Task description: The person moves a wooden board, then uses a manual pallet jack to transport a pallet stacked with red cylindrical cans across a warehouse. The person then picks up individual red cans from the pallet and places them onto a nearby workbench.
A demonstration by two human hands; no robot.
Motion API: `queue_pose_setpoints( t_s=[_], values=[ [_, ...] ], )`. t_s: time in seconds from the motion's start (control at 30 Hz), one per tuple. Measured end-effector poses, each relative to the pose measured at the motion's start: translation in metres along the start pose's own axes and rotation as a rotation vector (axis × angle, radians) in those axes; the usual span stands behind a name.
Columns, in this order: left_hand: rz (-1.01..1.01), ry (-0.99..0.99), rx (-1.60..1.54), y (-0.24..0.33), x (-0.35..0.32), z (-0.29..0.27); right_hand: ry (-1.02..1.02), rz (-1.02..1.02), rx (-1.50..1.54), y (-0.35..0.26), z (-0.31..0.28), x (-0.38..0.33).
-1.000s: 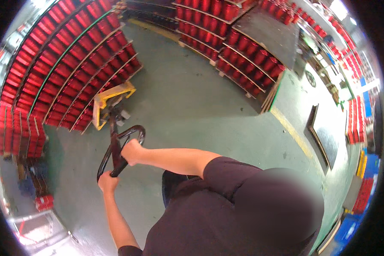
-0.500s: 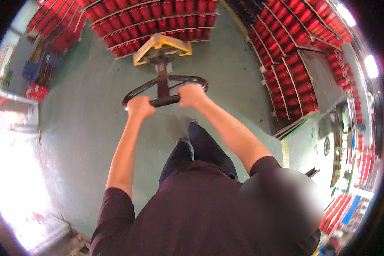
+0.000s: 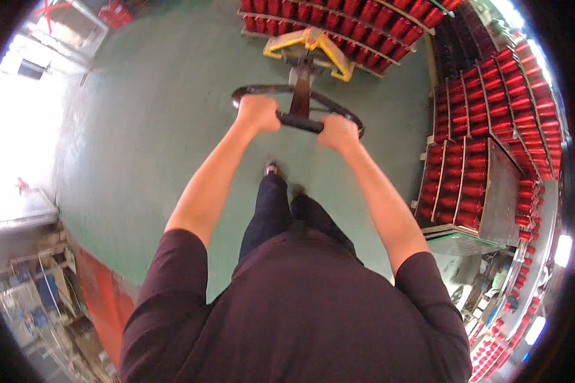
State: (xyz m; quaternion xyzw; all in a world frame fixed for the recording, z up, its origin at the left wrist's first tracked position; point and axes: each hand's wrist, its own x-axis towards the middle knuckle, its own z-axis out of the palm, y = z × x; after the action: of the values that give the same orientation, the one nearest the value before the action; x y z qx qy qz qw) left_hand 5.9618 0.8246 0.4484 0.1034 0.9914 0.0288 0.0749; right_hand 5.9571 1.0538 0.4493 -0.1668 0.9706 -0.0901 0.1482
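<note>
Both arms reach forward to the black loop handle (image 3: 298, 122) of a yellow pallet jack (image 3: 311, 39). My left hand (image 3: 259, 113) is wrapped round the left part of the handle's near bar. Round the right part of that bar my right hand (image 3: 338, 132) is closed too. A dark shaft (image 3: 301, 89) runs from the handle to the yellow frame. Just beyond the frame stands a layered stack of shiny red cylindrical parts (image 3: 338, 22); the jack's forks are hidden from view.
More layered stacks of red cylinders (image 3: 453, 179) line the right side, with a grey board (image 3: 501, 191) beside them. Green floor (image 3: 153, 115) spreads around my feet. At lower left lie a red floor strip (image 3: 102, 300) and a cluttered work area (image 3: 45, 287). Bright light enters at left.
The view has swung left, so the jack, handle and red stack now sit further right and are tilted. Both hands keep their hold. My feet have changed places in a step.
</note>
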Motion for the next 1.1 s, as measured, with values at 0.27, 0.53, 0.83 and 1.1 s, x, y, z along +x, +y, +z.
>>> queue_pose_setpoints(
  t_s=[0.27,0.53,0.83,1.1],
  values=[
    [-0.055,-0.026,-0.045,0.028,-0.078,-0.016,-0.007,-0.004,-0.042,-0.018,0.004,-0.069],
    [-0.051,-0.004,-0.068,0.051,-0.155,-0.022,-0.015,0.012,-0.071,-0.038,0.009,-0.136],
    [-0.033,-0.038,-0.079,0.082,-0.225,-0.017,-0.027,0.021,-0.096,-0.046,0.021,-0.216],
    [-0.060,-0.047,-0.015,0.087,-0.302,-0.002,-0.016,-0.011,-0.083,-0.080,0.053,-0.282]
  ],
)
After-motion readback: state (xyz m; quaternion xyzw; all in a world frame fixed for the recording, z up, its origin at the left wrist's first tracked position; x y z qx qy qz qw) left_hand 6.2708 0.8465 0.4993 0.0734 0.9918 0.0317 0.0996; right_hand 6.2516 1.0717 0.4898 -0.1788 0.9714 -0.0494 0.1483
